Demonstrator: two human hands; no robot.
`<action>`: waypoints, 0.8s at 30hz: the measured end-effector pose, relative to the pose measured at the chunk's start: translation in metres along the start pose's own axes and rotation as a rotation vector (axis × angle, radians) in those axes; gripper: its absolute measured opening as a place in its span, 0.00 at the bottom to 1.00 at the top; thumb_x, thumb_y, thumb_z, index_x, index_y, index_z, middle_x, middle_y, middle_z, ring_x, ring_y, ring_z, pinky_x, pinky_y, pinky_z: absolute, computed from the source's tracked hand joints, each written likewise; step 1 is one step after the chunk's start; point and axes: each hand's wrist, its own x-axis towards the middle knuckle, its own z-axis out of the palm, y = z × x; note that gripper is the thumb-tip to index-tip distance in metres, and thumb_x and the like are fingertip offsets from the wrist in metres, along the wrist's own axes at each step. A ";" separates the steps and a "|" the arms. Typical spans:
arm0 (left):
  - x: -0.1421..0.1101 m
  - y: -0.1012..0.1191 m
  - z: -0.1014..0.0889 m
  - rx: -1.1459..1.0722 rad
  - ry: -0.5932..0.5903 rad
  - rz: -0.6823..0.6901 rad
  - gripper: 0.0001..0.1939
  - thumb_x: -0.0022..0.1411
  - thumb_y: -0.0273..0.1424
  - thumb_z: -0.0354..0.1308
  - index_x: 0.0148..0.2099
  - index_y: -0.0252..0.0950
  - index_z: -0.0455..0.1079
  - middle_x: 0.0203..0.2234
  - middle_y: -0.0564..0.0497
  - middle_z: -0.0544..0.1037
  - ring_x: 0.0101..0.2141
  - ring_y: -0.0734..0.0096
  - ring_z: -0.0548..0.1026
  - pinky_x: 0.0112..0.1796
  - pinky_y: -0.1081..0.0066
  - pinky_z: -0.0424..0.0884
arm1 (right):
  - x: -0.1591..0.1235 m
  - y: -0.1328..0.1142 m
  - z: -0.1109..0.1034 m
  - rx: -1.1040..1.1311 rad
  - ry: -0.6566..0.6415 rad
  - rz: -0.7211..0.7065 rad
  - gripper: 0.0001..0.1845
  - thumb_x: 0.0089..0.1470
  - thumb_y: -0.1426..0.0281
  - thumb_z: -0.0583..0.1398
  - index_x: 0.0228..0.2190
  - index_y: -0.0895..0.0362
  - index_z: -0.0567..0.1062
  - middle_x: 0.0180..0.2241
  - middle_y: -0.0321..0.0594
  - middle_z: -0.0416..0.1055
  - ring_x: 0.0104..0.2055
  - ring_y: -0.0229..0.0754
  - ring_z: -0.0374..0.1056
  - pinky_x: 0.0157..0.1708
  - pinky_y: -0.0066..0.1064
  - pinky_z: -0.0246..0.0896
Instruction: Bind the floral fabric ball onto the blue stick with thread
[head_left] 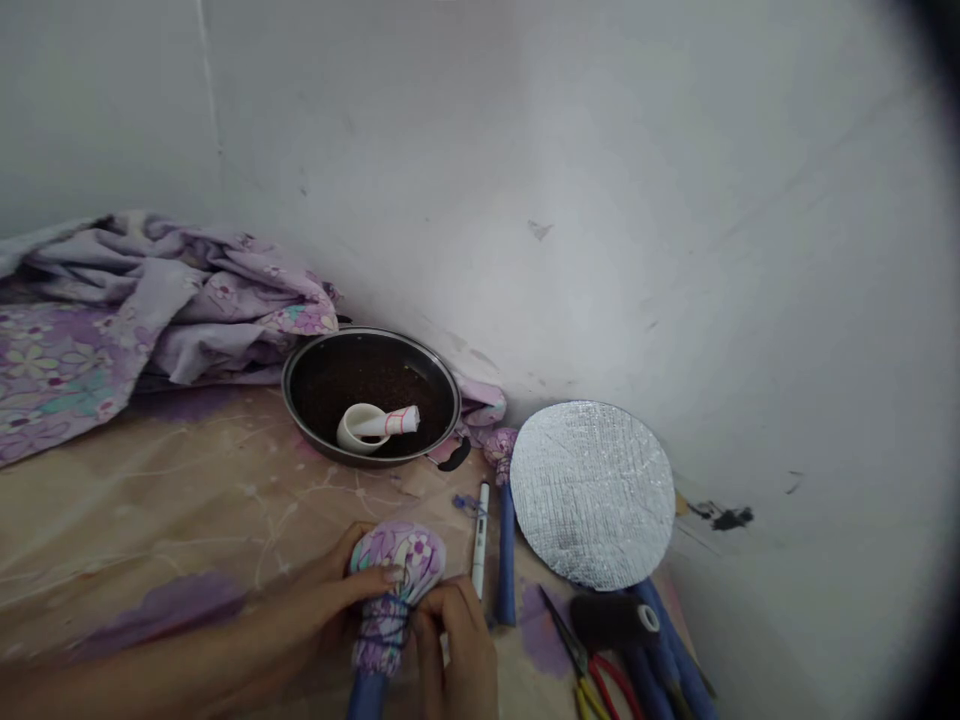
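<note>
A blue-handled stick (367, 695) with a padded round head (401, 555) of purple floral cloth stands tilted near the bottom of the view. My left hand (356, 585) is closed around the head, its thumb pressed on the cloth front. Dark thread (384, 608) is wound in several turns over the gathered cloth below the head. Beside these turns, my right hand (459, 640) has its fingers curled and pinched at the thread; the strand between them hardly shows. A white marker pen (480, 540) lies just past my right hand.
Against the wall are a dark pan (300, 425) holding a white cup (346, 432), and a silver foil disc (592, 490). A similar cloth-headed stick (507, 560) lies beside the disc. Pliers (574, 650), a black thread spool (607, 620) and blue rods (660, 660) are at right; floral cloth (172, 310) is heaped left.
</note>
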 end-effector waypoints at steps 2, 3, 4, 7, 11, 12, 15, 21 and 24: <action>0.002 -0.002 -0.002 -0.008 0.008 0.004 0.40 0.51 0.55 0.95 0.58 0.47 0.86 0.42 0.53 0.94 0.45 0.55 0.88 0.46 0.63 0.85 | 0.001 -0.001 0.000 -0.004 0.010 0.014 0.16 0.82 0.79 0.60 0.42 0.47 0.79 0.38 0.35 0.83 0.38 0.46 0.83 0.43 0.29 0.79; 0.003 -0.003 -0.002 -0.006 0.015 0.002 0.40 0.51 0.56 0.95 0.59 0.47 0.86 0.42 0.53 0.93 0.45 0.55 0.88 0.47 0.62 0.85 | 0.002 -0.002 -0.001 -0.001 0.010 0.016 0.16 0.82 0.79 0.61 0.42 0.47 0.79 0.38 0.35 0.83 0.38 0.46 0.83 0.42 0.29 0.79; 0.003 -0.003 -0.002 -0.001 0.026 0.001 0.41 0.51 0.56 0.95 0.59 0.47 0.85 0.43 0.53 0.93 0.45 0.54 0.88 0.47 0.61 0.85 | 0.003 -0.003 -0.002 0.004 0.011 0.016 0.17 0.82 0.79 0.61 0.42 0.47 0.79 0.38 0.35 0.83 0.38 0.46 0.83 0.42 0.29 0.79; 0.003 -0.002 -0.001 0.008 0.066 0.001 0.42 0.51 0.55 0.95 0.60 0.46 0.84 0.45 0.51 0.93 0.48 0.52 0.88 0.49 0.59 0.83 | 0.009 -0.008 -0.009 0.013 0.028 -0.004 0.17 0.84 0.78 0.60 0.44 0.46 0.81 0.40 0.36 0.82 0.39 0.46 0.82 0.42 0.30 0.79; 0.004 -0.003 0.000 -0.018 0.075 0.007 0.44 0.51 0.55 0.95 0.61 0.46 0.81 0.43 0.53 0.90 0.44 0.55 0.85 0.46 0.60 0.78 | 0.019 -0.022 -0.005 -0.034 0.106 -0.087 0.18 0.86 0.77 0.58 0.45 0.45 0.82 0.42 0.38 0.81 0.42 0.49 0.81 0.47 0.35 0.78; 0.004 -0.003 -0.001 -0.016 0.074 0.016 0.43 0.52 0.55 0.95 0.61 0.46 0.81 0.42 0.54 0.89 0.43 0.55 0.85 0.46 0.60 0.77 | 0.022 -0.025 0.000 -0.057 0.127 -0.113 0.18 0.86 0.77 0.58 0.44 0.45 0.81 0.42 0.38 0.80 0.42 0.50 0.80 0.47 0.36 0.77; 0.001 -0.005 -0.001 0.001 0.079 0.044 0.39 0.57 0.53 0.94 0.61 0.46 0.82 0.46 0.53 0.92 0.50 0.53 0.87 0.51 0.60 0.78 | 0.027 -0.034 0.020 -0.166 0.208 -0.159 0.19 0.84 0.79 0.57 0.42 0.45 0.79 0.40 0.39 0.79 0.41 0.53 0.76 0.48 0.42 0.73; -0.008 0.003 0.000 0.078 0.082 0.058 0.34 0.65 0.54 0.89 0.62 0.47 0.81 0.53 0.51 0.94 0.63 0.43 0.88 0.63 0.56 0.80 | 0.030 -0.033 0.038 -0.408 0.263 -0.155 0.22 0.80 0.84 0.56 0.41 0.46 0.77 0.39 0.40 0.78 0.41 0.58 0.75 0.49 0.49 0.66; -0.011 0.010 -0.004 0.240 0.074 0.083 0.34 0.68 0.56 0.86 0.64 0.47 0.81 0.55 0.51 0.96 0.67 0.39 0.87 0.66 0.55 0.80 | 0.031 -0.035 0.036 -0.483 0.239 -0.193 0.23 0.75 0.88 0.57 0.39 0.47 0.78 0.37 0.40 0.78 0.39 0.57 0.74 0.47 0.49 0.63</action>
